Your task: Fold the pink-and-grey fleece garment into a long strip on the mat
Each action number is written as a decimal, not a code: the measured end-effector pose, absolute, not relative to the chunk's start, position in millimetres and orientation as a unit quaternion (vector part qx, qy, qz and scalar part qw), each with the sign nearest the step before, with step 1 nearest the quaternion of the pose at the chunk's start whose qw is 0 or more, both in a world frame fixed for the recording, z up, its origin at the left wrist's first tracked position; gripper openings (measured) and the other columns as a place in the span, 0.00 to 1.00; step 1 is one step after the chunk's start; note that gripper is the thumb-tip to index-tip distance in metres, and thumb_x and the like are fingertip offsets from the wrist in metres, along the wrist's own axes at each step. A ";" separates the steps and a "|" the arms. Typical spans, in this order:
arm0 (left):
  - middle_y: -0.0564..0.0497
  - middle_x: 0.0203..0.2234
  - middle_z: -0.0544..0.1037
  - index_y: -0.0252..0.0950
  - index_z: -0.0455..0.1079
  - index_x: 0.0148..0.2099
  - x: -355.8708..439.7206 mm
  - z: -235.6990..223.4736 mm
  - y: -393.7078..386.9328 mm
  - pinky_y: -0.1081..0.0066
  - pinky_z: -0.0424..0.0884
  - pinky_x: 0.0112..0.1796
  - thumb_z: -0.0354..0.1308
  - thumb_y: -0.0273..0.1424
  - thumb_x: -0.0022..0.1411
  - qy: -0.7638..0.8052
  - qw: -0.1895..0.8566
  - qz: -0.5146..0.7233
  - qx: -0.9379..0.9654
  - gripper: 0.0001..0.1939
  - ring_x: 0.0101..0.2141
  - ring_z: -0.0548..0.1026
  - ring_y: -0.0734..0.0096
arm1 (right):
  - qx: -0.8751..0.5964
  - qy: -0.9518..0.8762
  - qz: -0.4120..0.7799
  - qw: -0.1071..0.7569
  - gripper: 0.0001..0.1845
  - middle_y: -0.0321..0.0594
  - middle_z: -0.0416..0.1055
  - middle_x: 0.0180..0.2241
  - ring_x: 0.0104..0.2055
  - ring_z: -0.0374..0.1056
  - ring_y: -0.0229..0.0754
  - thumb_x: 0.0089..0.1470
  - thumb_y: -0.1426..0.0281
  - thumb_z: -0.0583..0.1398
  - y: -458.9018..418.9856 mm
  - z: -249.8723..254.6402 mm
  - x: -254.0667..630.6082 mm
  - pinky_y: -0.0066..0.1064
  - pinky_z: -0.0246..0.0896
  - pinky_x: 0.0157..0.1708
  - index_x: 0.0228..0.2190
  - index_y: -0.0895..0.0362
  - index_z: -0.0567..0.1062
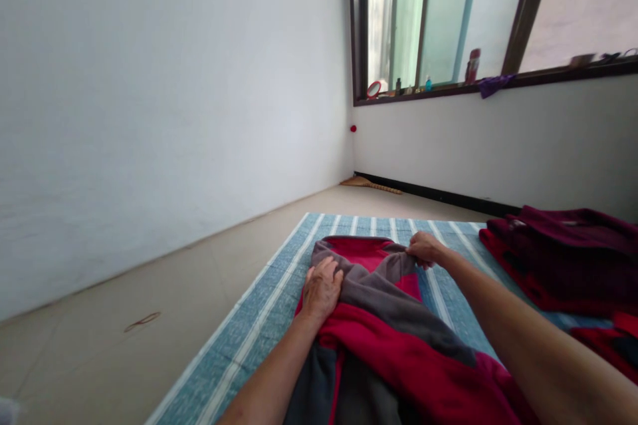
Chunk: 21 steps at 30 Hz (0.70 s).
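Nearest the viewer, the lower part of a red and grey garment [393,335] spreads between and below the two forearms; its upper end lies under and between the hands, extending slightly beyond them. Left hand [323,286]: palm down on the garment's left edge, fingers loosely extended and resting on the fabric. Right hand [426,249]: fingers drawn together, pinching the grey fabric at the garment's upper right edge. Beneath both, a blue striped cloth [259,325], its far edge just beyond the hands. To the right of the right hand, a stack of folded dark red clothes [573,259]. To the left of the left hand, a thin brown loop [142,322] on the pale floor [199,292]. Well beyond the hands, a long brown object [371,184] along the wall's foot; above it, a window [423,19], with a red flask [472,67] and a purple cloth [493,84] on its sill.
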<state>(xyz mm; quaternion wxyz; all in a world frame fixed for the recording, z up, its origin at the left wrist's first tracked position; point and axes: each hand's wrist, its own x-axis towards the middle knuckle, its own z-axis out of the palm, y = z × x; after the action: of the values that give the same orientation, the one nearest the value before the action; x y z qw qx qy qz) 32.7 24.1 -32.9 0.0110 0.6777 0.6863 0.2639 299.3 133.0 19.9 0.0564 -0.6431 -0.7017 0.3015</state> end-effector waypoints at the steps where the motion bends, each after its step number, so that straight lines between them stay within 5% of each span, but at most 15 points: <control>1: 0.41 0.56 0.70 0.35 0.71 0.50 32.4 -33.2 24.6 0.56 0.55 0.59 0.50 0.28 0.64 0.686 0.012 0.263 0.678 0.14 0.58 0.66 0.60 | -0.644 -0.700 0.302 0.067 0.15 0.33 0.70 0.27 0.23 0.66 0.32 0.62 0.61 0.57 134.0 16.3 299.9 0.26 0.65 0.24 0.33 0.61 0.73; 7: 0.39 0.56 0.70 0.33 0.71 0.49 33.8 -26.1 26.2 0.58 0.56 0.58 0.51 0.28 0.64 0.688 0.029 0.253 0.679 0.13 0.57 0.66 0.59 | -0.645 -0.689 0.298 0.138 0.14 0.37 0.72 0.34 0.31 0.70 0.36 0.61 0.61 0.58 140.6 8.2 298.8 0.31 0.68 0.31 0.38 0.61 0.73; 13: 0.42 0.45 0.77 0.34 0.73 0.40 56.5 13.7 30.7 0.65 0.62 0.53 0.50 0.29 0.63 0.663 0.058 0.254 0.702 0.10 0.49 0.72 0.60 | -0.662 -0.641 0.330 0.204 0.15 0.40 0.71 0.41 0.38 0.70 0.41 0.61 0.62 0.59 128.0 -6.8 292.3 0.36 0.69 0.37 0.42 0.60 0.72; 17: 0.47 0.38 0.79 0.37 0.74 0.39 93.3 33.8 44.6 0.70 0.65 0.45 0.56 0.35 0.59 0.627 0.123 0.235 0.733 0.09 0.43 0.75 0.62 | -0.663 -0.596 0.382 0.243 0.16 0.37 0.72 0.34 0.29 0.69 0.35 0.63 0.60 0.56 114.9 -7.2 294.1 0.29 0.68 0.28 0.43 0.60 0.71; 21: 0.51 0.19 0.74 0.36 0.72 0.23 121.0 38.1 65.0 0.72 0.65 0.31 0.64 0.37 0.50 0.631 0.198 0.186 0.727 0.11 0.30 0.75 0.62 | -0.641 -0.562 0.478 0.210 0.22 0.38 0.70 0.20 0.17 0.66 0.36 0.62 0.54 0.54 92.1 -4.9 303.6 0.24 0.60 0.15 0.33 0.63 0.71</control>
<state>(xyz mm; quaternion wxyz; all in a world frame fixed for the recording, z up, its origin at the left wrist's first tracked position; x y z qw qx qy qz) 121.0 65.0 38.1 0.1984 0.7270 0.6306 0.1857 303.6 92.1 -4.9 0.2101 -0.6415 -0.5623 0.4777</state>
